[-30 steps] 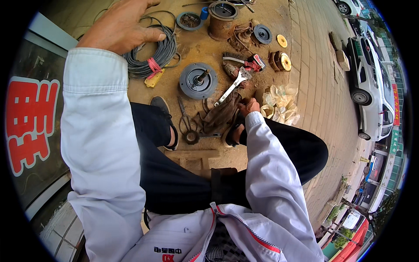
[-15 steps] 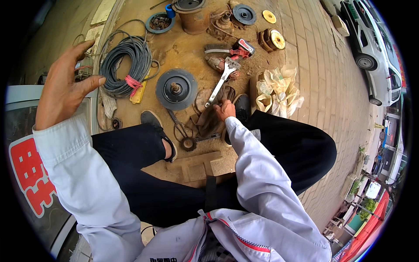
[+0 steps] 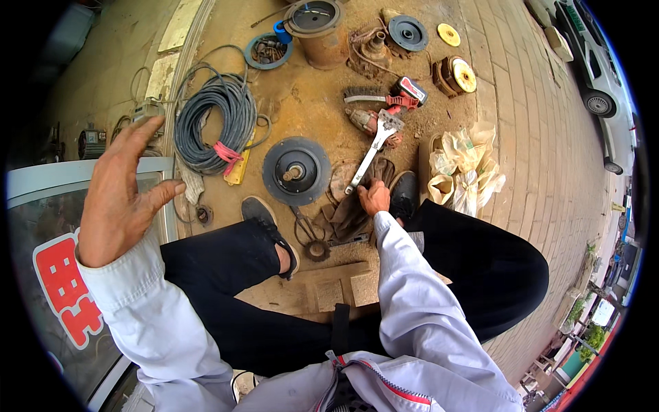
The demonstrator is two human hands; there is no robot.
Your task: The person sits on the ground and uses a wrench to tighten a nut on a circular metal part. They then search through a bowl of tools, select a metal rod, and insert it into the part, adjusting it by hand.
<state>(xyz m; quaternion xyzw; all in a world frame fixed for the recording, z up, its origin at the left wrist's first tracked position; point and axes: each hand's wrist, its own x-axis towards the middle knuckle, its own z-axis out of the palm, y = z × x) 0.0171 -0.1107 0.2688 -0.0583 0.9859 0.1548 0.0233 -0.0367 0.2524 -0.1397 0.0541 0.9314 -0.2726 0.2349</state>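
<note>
Your hands, one pair.
Left hand (image 3: pixel 120 199): spread wide, empty; right hand (image 3: pixel 374 199): curled against brown cloth (image 3: pixel 347 218), grip unclear.

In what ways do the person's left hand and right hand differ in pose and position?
The left hand is raised, thumb apart from fingers; the right hand reaches low, fingers curled.
The left hand is empty; the right hand is at the brown cloth beside the wrench, its exact grip unclear.
The left hand looks larger in the picture than the right hand.
Both are bare and come out of white sleeves.
</note>
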